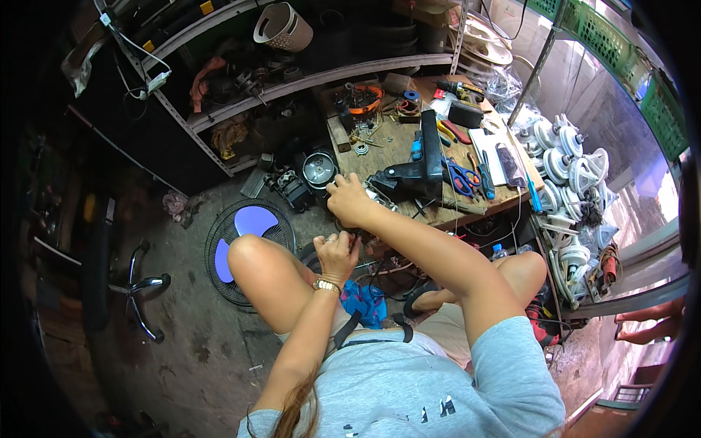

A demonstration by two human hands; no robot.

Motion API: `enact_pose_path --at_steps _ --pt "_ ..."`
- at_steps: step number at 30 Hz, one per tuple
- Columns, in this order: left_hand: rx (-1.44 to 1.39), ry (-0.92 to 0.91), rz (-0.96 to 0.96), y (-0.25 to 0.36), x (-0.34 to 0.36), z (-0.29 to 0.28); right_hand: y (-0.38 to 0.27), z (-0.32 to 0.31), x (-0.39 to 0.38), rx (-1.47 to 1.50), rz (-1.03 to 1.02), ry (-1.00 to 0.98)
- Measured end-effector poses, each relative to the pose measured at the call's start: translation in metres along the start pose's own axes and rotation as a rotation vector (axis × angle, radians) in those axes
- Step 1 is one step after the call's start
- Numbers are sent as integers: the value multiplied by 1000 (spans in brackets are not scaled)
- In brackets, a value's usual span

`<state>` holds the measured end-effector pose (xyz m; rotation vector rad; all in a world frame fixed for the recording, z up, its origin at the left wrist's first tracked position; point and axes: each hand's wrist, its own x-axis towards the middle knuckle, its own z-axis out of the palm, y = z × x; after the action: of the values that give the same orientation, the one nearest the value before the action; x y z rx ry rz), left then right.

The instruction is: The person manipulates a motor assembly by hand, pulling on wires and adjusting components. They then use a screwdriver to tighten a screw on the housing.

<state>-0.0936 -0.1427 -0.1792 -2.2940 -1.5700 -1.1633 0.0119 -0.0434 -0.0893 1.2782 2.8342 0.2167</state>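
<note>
My left hand (336, 257), with a gold watch (326, 285) at its wrist, is raised above my lap, its fingers curled closed. What they grip, if anything, is too small to make out. My right hand (350, 200) reaches to the near left corner of the workbench, fingers bent and closed; whatever they hold is hidden. Just behind its wrist lies a black fan stand part (412, 175), with a bare metal piece at its left end. Beyond the right fingertips, on the floor, stands a round silver-faced motor part (319, 169).
The wooden workbench (394, 139) carries blue-handled scissors (461, 177), pliers, screwdrivers and a drill (461, 89). A fan guard with purple blades (255, 220) rests on the floor by my left knee. White fan parts (558, 160) pile up at the right; a wheeled chair base (135, 288) stands left.
</note>
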Motion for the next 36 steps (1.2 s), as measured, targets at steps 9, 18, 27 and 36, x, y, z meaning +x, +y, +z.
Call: enact_pose_path --at_steps 9,18,27,36 --pt "-734 -444 -621 -14 6 -2 -17 36 -116 452 296 503" --pt "-1030 -414 -759 -13 13 0 -72 74 -142 433 326 584" --pt "-49 -112 -6 -2 8 -4 -16 12 -84 515 101 633" --pt "73 19 130 -1 -3 10 -21 11 11 -187 -102 -265"
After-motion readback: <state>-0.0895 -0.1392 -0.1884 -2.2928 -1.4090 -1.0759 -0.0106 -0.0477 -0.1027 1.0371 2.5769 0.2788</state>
